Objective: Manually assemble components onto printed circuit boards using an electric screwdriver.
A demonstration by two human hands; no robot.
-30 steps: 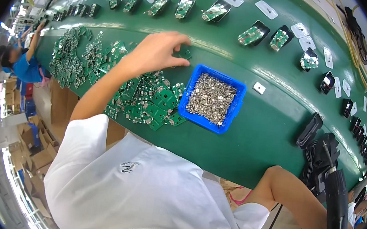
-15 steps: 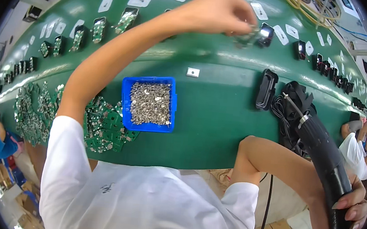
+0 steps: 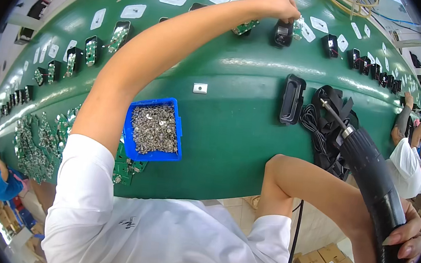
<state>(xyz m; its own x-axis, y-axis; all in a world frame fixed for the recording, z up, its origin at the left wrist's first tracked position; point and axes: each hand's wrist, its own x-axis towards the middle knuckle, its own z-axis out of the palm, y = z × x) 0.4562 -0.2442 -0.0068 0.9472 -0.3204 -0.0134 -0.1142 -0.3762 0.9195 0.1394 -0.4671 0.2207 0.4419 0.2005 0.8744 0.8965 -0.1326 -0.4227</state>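
My left hand (image 3: pixel 279 5) reaches to the far side of the bench, fingers pinched on a small green circuit board (image 3: pixel 298 28). The board is beside a black plastic housing (image 3: pixel 283 34), just below my fingers; whether they touch, I cannot tell. At the lower right, my right hand (image 3: pixel 405 239) wraps round a black electric screwdriver (image 3: pixel 371 170), its metal bit pointing up and left over the bench. Beneath my left forearm sits a blue bin (image 3: pixel 178 141) full of small metal parts. Loose green circuit boards (image 3: pixel 35 140) are heaped to its left.
Black housings (image 3: pixel 91 51), several holding boards, line the green bench (image 3: pixel 225 133) with white pieces (image 3: pixel 133 11) behind. A black tray (image 3: pixel 292 100), coiled cable and straps (image 3: pixel 331 112) lie right of centre, a small metal block (image 3: pixel 200 88) nearer the middle. Co-workers (image 3: pixel 404 168) sit at both sides.
My left hand has moved farther away, bringing the circuit board beside the black housing. The near bench items have shifted left in view. My right hand still grips the screwdriver.
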